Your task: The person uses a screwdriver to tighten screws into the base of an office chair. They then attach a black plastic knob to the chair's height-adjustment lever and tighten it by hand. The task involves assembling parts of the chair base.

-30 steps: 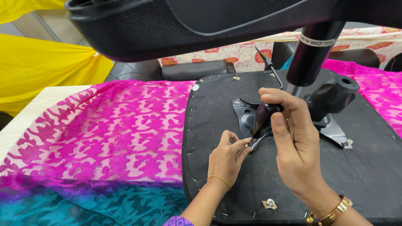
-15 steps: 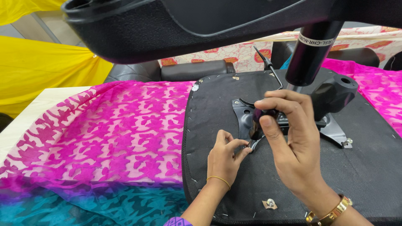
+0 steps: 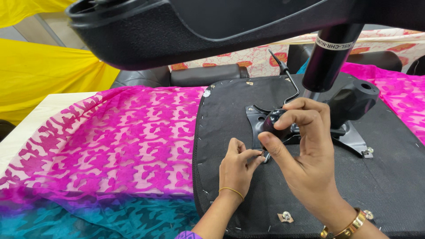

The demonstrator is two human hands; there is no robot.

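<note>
1. The right hand [image 3: 305,150] is curling its fingers and thumb round the dark rounded handle of a screwdriver [image 3: 273,125], gripping it closed.
2. The screwdriver is slanting down and leftward; its long axis is running from the handle toward the left hand [image 3: 237,166], with the tip hidden behind the fingers.
3. The left hand is pinching its thumb and forefinger together at the lower left corner of the black metal mounting plate [image 3: 256,121]; whether a screw is sitting between them, I cannot tell.
4. The plate is lying flat on the upturned chair seat underside [image 3: 230,102], just ahead of both hands; the left hand is nearer that corner.
5. The gas-lift cylinder [image 3: 330,53] is rising behind the right hand.
</note>
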